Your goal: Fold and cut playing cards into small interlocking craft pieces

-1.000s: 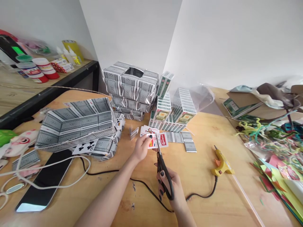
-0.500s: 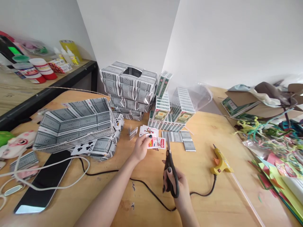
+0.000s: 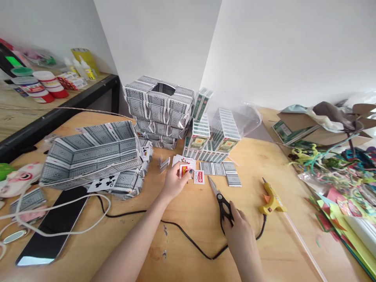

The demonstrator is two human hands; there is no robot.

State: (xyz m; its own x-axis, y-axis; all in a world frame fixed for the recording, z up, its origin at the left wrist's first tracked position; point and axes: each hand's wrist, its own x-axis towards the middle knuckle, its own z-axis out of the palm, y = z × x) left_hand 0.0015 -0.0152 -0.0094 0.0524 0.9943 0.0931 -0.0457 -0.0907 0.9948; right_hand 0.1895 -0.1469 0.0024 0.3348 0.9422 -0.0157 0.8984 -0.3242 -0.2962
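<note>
Between the thumb and fingers of my left hand (image 3: pixel 174 183) is a white card with red and yellow print (image 3: pixel 185 170). Just right of it lies a small red-and-white card (image 3: pixel 199 177). Behind that hand are several playing cards (image 3: pixel 179 159), and a folded card (image 3: pixel 164 164) stands to the left. My right hand (image 3: pixel 241 229) is closed around the black handles of the scissors (image 3: pixel 222 203). Their blades are together, low over the table, pointing away and left. Grey-backed cards (image 3: pixel 217 169) lie flat beyond the tip.
A woven card box (image 3: pixel 160 102) stands at the back beside stacked card packs (image 3: pixel 225 127). An open card tray (image 3: pixel 94 150) and a phone (image 3: pixel 54 223) are at left. To the right are a yellow glue gun (image 3: pixel 272 201), its black cord, and coloured craft scraps (image 3: pixel 343 184).
My right hand has moved right and turned palm-down, bringing the scissors lower and at a slant. My left hand has shifted slightly, and the small red card now lies apart from the held one.
</note>
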